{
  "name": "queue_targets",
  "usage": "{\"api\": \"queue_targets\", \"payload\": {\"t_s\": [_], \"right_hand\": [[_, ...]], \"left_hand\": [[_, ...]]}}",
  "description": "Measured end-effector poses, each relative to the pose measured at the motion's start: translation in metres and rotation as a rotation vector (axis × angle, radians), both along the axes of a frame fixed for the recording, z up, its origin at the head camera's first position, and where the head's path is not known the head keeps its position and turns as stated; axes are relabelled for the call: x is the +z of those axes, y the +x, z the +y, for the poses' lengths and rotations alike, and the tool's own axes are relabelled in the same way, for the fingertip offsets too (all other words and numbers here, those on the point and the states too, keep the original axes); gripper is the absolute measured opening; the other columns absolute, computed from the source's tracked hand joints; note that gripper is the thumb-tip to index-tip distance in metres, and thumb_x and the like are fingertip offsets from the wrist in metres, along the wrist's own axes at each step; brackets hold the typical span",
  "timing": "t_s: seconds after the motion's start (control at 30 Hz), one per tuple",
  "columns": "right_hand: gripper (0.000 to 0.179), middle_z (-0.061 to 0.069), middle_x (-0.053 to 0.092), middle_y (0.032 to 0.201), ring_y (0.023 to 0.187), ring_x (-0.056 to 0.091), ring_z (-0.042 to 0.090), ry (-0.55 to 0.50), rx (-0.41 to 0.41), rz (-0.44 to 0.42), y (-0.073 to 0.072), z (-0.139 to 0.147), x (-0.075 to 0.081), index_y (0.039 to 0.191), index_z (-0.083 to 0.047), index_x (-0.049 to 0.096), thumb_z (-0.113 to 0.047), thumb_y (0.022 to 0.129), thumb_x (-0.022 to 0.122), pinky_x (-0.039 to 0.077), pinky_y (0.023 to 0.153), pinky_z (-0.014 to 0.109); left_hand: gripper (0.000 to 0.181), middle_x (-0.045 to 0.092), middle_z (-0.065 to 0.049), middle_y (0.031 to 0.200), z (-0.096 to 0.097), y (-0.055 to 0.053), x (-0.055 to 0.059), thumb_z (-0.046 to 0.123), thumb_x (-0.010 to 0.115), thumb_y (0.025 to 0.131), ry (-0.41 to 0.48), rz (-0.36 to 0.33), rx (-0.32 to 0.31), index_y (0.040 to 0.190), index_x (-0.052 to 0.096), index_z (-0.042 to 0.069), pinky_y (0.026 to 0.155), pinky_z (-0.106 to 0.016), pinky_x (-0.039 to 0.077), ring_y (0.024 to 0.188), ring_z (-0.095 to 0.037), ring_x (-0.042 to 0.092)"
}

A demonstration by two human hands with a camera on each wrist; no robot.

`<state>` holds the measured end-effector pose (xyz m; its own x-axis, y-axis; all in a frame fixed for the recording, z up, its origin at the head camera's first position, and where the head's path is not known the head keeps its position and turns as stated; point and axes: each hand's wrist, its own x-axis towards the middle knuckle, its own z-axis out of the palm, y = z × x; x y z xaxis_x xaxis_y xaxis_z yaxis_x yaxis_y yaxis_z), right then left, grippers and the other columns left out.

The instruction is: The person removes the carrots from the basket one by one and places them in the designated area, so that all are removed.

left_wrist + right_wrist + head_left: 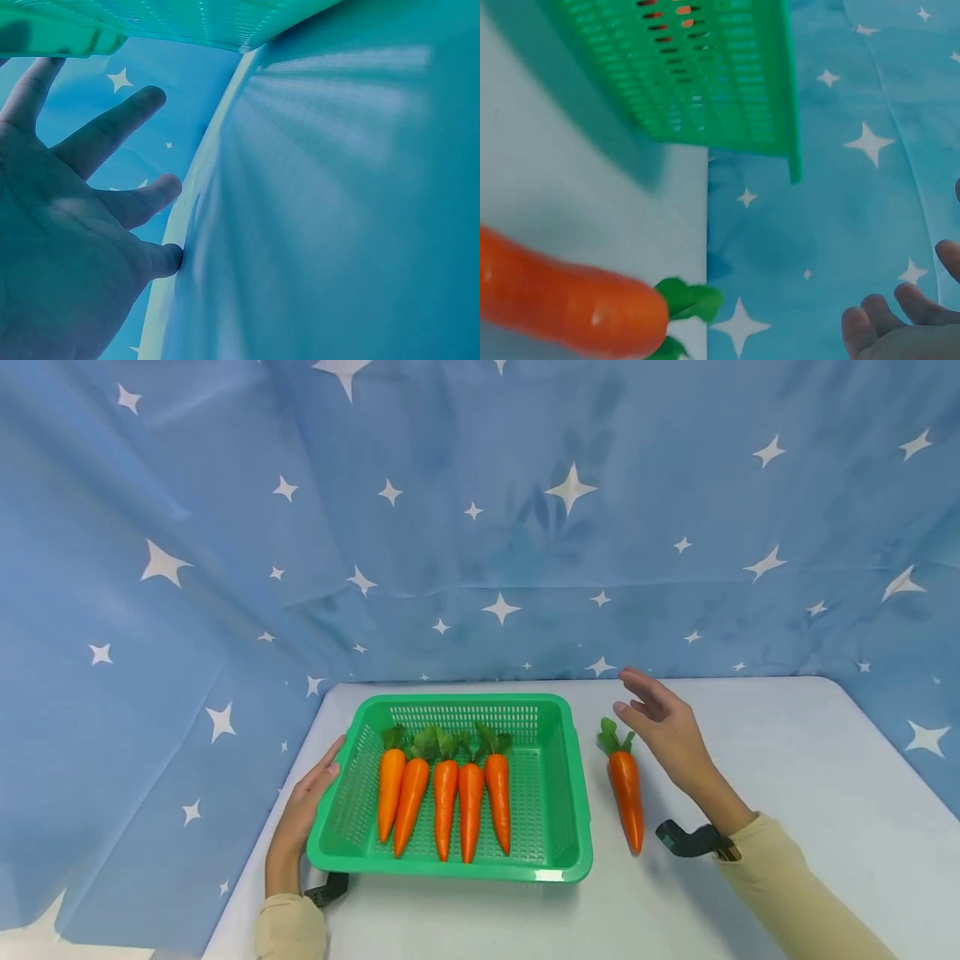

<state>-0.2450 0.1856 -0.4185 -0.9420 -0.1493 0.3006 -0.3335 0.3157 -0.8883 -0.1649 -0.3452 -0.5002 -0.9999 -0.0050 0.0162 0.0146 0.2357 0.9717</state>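
A green plastic basket (450, 872) with slotted walls holds several orange carrots (446, 802), their leafy tops toward the far wall. My left hand (309, 802) is at the basket's left side, its upper fingers against the rim. The left wrist view shows the left hand (71, 217) with fingers straight and spread beneath the rim. One more carrot (627, 797) lies on the table right of the basket. Above and to the right of its leaves, my right hand (670, 727) is raised with nothing in it, fingers loosely bent. In the right wrist view, the carrot (577, 307) is near the camera.
The white table (750, 760) extends right of the carrot and in front of the basket. A blue star-patterned cloth (465, 560) hangs behind the table and along its left side. Each wrist wears a dark camera, such as the right one (690, 842).
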Motion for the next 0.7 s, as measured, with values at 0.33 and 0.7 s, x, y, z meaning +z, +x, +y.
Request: {"api": "queue_targets", "payload": {"t_s": [0.33,0.7], "right_hand": [[0.056,0.015,0.046,0.164,0.151,0.043,0.038,-0.099,0.108,-0.076,-0.002,-0.027,0.016,0.16,-0.003,0.048,-0.02,0.11,0.065,0.045,0.102,0.014],[0.056,0.016,0.042,0.167,0.151,0.043,0.035,-0.087,0.192,-0.128,-0.006,-0.067,0.026,0.161,-0.002,0.046,-0.016,0.11,0.063,0.045,0.115,0.046]], "left_hand": [[0.054,0.026,-0.003,0.175,-0.002,-0.001,-0.004,0.034,0.043,0.118,-0.01,0.04,0.01,0.17,0.035,0.021,0.11,-0.015,0.03,0.161,-0.028,0.018],[0.055,0.026,-0.006,0.175,0.002,0.001,-0.001,0.033,0.043,0.118,0.017,0.04,0.011,0.17,0.034,0.02,0.107,-0.014,0.035,0.16,-0.029,0.021]]}}
